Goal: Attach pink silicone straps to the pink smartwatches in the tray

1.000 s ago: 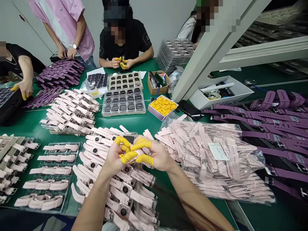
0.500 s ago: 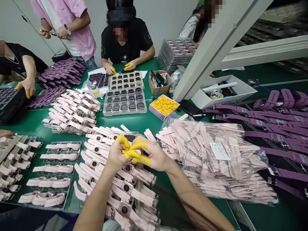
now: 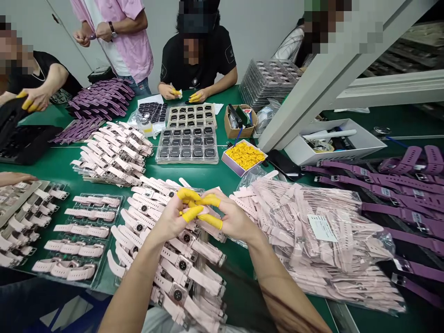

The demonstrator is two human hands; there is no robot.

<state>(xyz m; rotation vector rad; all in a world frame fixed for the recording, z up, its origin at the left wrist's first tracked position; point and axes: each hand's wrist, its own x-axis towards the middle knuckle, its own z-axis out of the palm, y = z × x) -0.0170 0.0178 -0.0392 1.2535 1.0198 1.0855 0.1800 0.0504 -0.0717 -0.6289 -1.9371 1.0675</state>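
Observation:
Yellow finger cots cover the fingertips of both my hands. My left hand (image 3: 173,216) and my right hand (image 3: 231,216) meet in front of me, pinching a pale pink watch strap (image 3: 199,211) between them. Fingers hide most of that strap. Below and around my forearms lies a stack of smartwatches with pink straps (image 3: 182,265), set in rows with their round sensor backs facing up. Right of my hands, a plastic bag of pink straps (image 3: 287,222) with a white label (image 3: 322,227) covers much of the table.
A clear tray of pink-strapped watches (image 3: 86,214) lies left, another stack (image 3: 116,152) behind it. Watch-face trays (image 3: 187,144) and a box of yellow finger cots (image 3: 244,156) stand farther back. Purple straps (image 3: 391,185) lie right, near a slanted post (image 3: 312,78). Co-workers sit and stand opposite.
My view has shifted left, so the scene sits farther right. My hands remain together, fingers slightly spread around the strap. At far left, a co-worker has lifted a black tray.

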